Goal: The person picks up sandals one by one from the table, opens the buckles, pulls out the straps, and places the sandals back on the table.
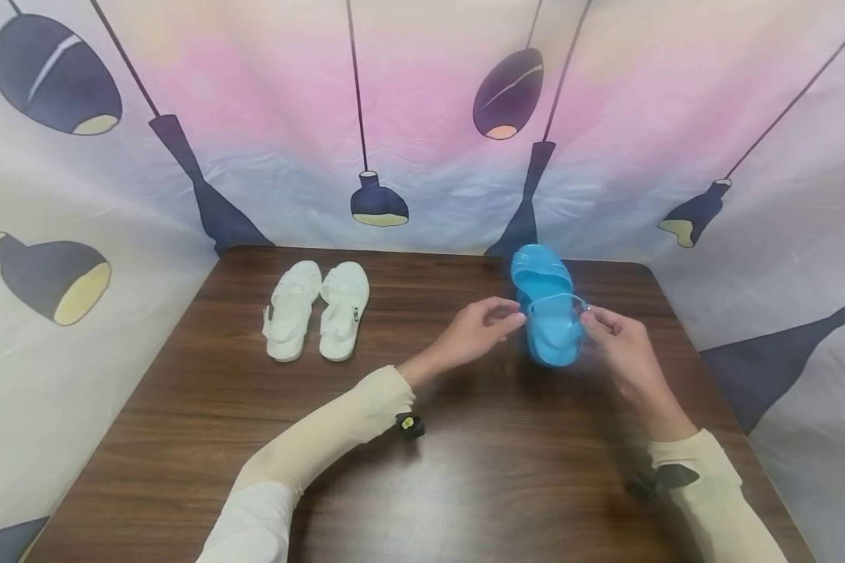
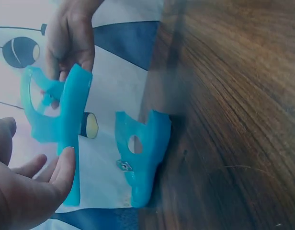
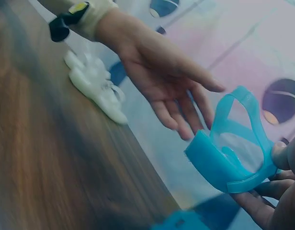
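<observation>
My right hand [image 1: 623, 344] pinches a blue sandal [image 1: 555, 340] by the side of its strap, and the sandal hangs above the table, heel toward me. In the right wrist view its heel strap [image 3: 250, 108] stands up in a loop. My left hand [image 1: 473, 335] is at the sandal's other side, fingers loosely bent and fingertips right at its edge. A second blue sandal [image 2: 147, 163], with a small metal buckle, stands on the table below the held one in the left wrist view. The held sandal largely covers it in the head view.
A pair of white sandals [image 1: 341, 313] stands side by side on the left of the brown wooden table [image 1: 422, 485]. A cloth backdrop [image 1: 422, 94] printed with hanging lamps rises behind the table and at its sides. Black wrist cameras [image 1: 410, 425] sit on both sleeves.
</observation>
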Available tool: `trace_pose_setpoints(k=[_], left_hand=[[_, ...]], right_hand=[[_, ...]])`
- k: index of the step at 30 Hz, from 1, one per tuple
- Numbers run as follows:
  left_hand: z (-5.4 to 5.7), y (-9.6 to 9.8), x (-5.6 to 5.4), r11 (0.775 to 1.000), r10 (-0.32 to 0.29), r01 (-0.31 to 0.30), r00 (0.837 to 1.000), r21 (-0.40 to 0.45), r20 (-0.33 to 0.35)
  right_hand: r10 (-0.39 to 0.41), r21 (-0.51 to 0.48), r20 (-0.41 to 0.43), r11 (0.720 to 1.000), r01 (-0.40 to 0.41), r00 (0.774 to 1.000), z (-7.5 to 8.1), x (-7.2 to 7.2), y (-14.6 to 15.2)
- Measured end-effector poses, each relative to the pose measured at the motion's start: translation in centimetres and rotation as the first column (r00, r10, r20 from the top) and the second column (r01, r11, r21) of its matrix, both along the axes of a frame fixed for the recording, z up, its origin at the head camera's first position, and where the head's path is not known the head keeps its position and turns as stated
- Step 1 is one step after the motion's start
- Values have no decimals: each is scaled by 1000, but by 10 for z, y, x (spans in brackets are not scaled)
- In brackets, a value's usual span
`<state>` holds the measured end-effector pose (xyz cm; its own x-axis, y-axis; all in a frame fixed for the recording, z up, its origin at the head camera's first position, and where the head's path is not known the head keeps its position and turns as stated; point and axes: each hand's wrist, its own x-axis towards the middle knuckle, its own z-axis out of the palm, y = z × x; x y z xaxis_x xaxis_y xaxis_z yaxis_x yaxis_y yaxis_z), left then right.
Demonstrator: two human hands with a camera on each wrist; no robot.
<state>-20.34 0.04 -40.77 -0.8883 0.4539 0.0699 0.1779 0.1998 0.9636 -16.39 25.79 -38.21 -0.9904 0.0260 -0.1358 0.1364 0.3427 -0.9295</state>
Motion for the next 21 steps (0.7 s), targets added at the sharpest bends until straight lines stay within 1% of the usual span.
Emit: trace_pose_setpoints(k=[5, 8, 15, 21], left_hand=[[1, -13, 11, 1000, 5, -6, 1000, 3, 31], [-1, -21, 18, 1000, 21, -22, 999, 14, 49], [-10, -47, 34, 993, 114, -114, 993, -16, 28], [-16, -70, 53, 982, 187, -185, 980, -30, 65]], right_hand=[[47, -52, 17, 998, -46, 999, -7, 3, -25], [70, -98, 20, 993, -68, 997, -13, 4, -37], [116, -138, 11, 984, -114, 993, -33, 7, -67], [172, -150, 10, 974, -169, 985, -51, 11, -92]])
